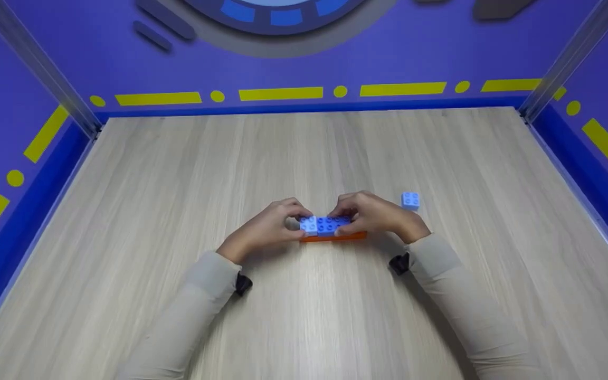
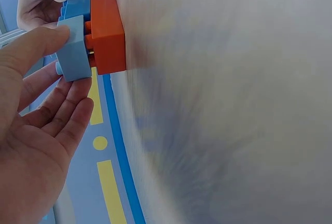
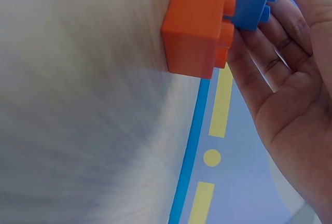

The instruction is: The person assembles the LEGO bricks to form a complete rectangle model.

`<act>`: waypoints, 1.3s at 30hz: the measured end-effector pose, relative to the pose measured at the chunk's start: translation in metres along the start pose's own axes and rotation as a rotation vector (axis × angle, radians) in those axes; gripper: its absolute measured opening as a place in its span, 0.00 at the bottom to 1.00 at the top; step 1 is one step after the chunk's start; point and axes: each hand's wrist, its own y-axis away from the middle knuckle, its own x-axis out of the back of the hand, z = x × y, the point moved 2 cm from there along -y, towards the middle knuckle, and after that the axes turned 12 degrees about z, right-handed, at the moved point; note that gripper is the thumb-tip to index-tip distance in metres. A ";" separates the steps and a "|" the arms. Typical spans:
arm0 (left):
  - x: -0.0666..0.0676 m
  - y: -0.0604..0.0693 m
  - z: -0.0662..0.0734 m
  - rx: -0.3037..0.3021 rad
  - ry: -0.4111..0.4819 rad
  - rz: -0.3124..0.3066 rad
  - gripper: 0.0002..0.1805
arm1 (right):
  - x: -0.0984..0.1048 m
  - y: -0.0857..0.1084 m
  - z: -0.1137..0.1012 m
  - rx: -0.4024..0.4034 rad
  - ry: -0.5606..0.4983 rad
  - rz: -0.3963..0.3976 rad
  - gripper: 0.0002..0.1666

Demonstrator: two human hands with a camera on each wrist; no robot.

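A long orange toy building brick (image 1: pixel 330 238) lies on the table, studs up. My left hand (image 1: pixel 268 227) pinches a light blue brick (image 2: pixel 73 47) between thumb and fingers over the orange brick's left end. Orange studs show in a gap beneath it in the left wrist view. My right hand (image 1: pixel 371 214) holds a darker blue brick (image 1: pixel 327 226) between thumb and fingers, on top of the orange brick and beside the light blue one. In the right wrist view, bare orange studs (image 3: pixel 225 35) show at the right end.
Another small light blue brick (image 1: pixel 410 200) stands on the wooden table (image 1: pixel 304 316), beyond my right wrist. Blue-purple walls with yellow marks (image 1: pixel 281 94) border the table at the back and both sides.
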 end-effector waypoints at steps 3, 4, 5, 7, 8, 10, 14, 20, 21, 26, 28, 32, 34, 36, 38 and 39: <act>0.000 0.000 0.000 0.010 0.005 -0.003 0.18 | -0.001 0.000 0.000 0.000 -0.002 0.002 0.16; 0.000 0.000 0.001 0.013 0.007 -0.003 0.18 | -0.001 0.000 0.000 0.000 -0.001 0.002 0.16; 0.000 0.000 0.001 0.018 0.008 -0.005 0.18 | -0.001 0.000 0.000 0.000 -0.002 0.003 0.16; 0.001 0.000 0.001 0.029 0.010 -0.006 0.18 | -0.001 0.000 0.001 0.000 -0.003 0.003 0.16; 0.001 0.000 0.001 0.031 0.010 -0.007 0.18 | -0.001 0.000 0.000 -0.001 -0.002 0.003 0.17; 0.001 0.000 0.001 0.028 0.010 -0.006 0.18 | -0.001 0.000 0.000 -0.003 0.000 0.003 0.17; 0.000 -0.001 0.001 0.018 0.012 -0.007 0.18 | -0.001 0.001 -0.001 -0.006 -0.004 0.010 0.17; 0.000 0.000 0.000 0.044 0.030 -0.006 0.17 | -0.003 0.002 -0.001 -0.007 -0.029 0.018 0.19; 0.000 0.000 0.000 0.049 0.034 -0.004 0.17 | -0.003 0.002 -0.001 -0.008 -0.029 0.019 0.19; 0.000 0.000 -0.001 0.049 0.038 -0.001 0.18 | -0.003 0.001 0.000 -0.001 -0.018 0.027 0.18; 0.001 0.000 -0.001 0.045 0.035 -0.002 0.18 | -0.004 0.002 0.001 0.005 -0.014 0.027 0.18; 0.001 0.001 0.000 0.041 0.024 0.001 0.18 | -0.004 0.002 0.001 0.019 -0.019 0.024 0.18; 0.001 0.001 0.000 0.039 0.022 0.004 0.18 | -0.004 0.002 0.000 0.027 -0.017 0.021 0.18; 0.001 0.001 0.001 0.032 0.019 0.007 0.18 | -0.003 0.001 -0.001 0.027 -0.012 0.018 0.18; 0.000 0.001 0.001 0.029 0.017 0.007 0.18 | -0.003 0.001 -0.001 0.028 -0.004 0.016 0.18; 0.000 0.001 0.001 0.029 0.018 0.007 0.18 | -0.002 0.001 -0.001 0.027 0.001 0.015 0.18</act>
